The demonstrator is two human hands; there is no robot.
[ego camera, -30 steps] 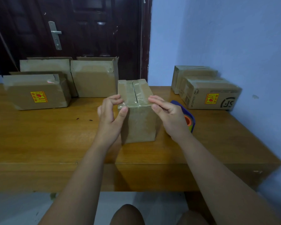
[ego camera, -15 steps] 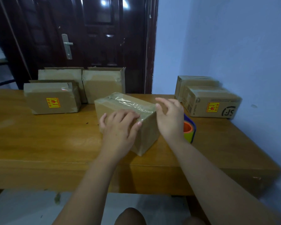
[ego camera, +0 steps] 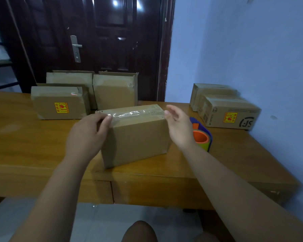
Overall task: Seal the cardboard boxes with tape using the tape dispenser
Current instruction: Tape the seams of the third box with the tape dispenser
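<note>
The taped box [ego camera: 136,137], upright a second ago, now lies seam-up at the centre of the worktop [ego camera: 24,145], left hand [ego camera: 87,135] gripping its 9 o'clock end, right hand [ego camera: 178,126] spread and lifted clear at 3 o'clock beside the tape dispenser [ego camera: 202,137], so this box appears sealed

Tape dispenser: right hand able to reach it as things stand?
Probably yes. The right hand is open and empty beside the right end of the taped box. The tape dispenser lies just right of its wrist, partly hidden behind it. Nothing stands between them.
</note>
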